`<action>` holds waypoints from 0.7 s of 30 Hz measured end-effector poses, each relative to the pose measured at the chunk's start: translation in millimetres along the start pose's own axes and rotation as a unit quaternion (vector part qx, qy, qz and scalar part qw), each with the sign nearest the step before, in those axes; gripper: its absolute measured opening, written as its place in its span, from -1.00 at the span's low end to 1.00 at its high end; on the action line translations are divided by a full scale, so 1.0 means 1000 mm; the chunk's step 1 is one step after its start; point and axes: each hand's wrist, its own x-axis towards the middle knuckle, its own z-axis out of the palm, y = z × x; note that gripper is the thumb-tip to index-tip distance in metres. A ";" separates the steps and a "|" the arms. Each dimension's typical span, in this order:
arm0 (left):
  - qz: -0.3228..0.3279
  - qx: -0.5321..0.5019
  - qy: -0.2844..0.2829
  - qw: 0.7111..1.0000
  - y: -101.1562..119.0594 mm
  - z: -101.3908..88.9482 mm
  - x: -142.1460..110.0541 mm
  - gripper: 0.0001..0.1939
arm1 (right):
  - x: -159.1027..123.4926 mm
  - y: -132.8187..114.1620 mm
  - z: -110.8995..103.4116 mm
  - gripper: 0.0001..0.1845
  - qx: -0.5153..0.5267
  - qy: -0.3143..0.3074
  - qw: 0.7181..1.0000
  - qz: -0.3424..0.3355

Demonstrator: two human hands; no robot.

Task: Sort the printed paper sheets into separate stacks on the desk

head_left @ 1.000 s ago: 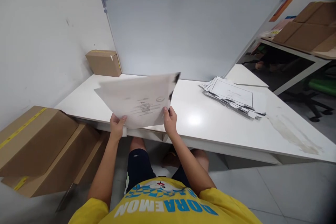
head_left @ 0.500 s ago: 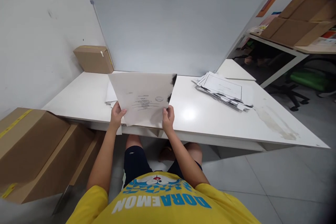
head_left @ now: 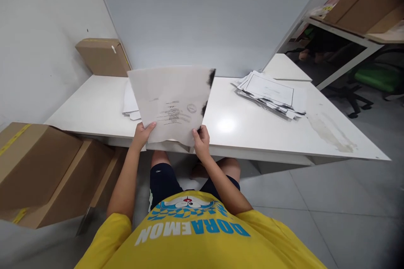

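Observation:
Between my hands a sheet of paper [head_left: 167, 92] is held up, tilted, over the front edge of the white table [head_left: 246, 134]. It carries printed lines, a round stamp and black smudges down its right edge. My left hand [head_left: 142, 135] pinches its lower left corner, thumb on the face turned to me. At the lower right side my right hand [head_left: 201, 139] grips it in the same way. Partly hidden behind the sheet, a few white papers [head_left: 129, 100] lie on the table to the left. A loose pile of papers [head_left: 268, 90], some with black edges, lies to the right.
A large whiteboard [head_left: 202, 17] stands upright at the table's back. One cardboard box [head_left: 99, 56] sits at the back left corner; bigger cardboard boxes [head_left: 38, 168] are at my left. On the right are another desk with boxes [head_left: 362, 8] and a green chair [head_left: 372, 77].
The sheet has been raised and turned more upright, still in both hands. My view has tipped downward, so the whiteboard's top edge has left the picture.

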 end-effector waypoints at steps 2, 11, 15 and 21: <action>-0.025 0.042 -0.037 0.998 0.012 -0.001 0.001 -0.38 | -0.022 -0.005 -0.015 -0.69 0.042 -0.039 0.997 0.045; -0.036 0.329 -0.343 0.879 0.035 0.057 0.021 -0.68 | -0.123 0.016 -0.036 -0.40 0.164 0.002 0.927 0.337; -0.056 0.310 -0.289 0.904 0.018 0.068 0.027 -0.58 | -0.127 0.018 -0.046 -0.33 0.183 0.088 0.930 0.305; 0.010 0.269 -0.097 0.958 -0.013 0.090 0.036 -0.56 | -0.091 0.017 -0.060 -0.33 0.088 0.133 0.949 0.273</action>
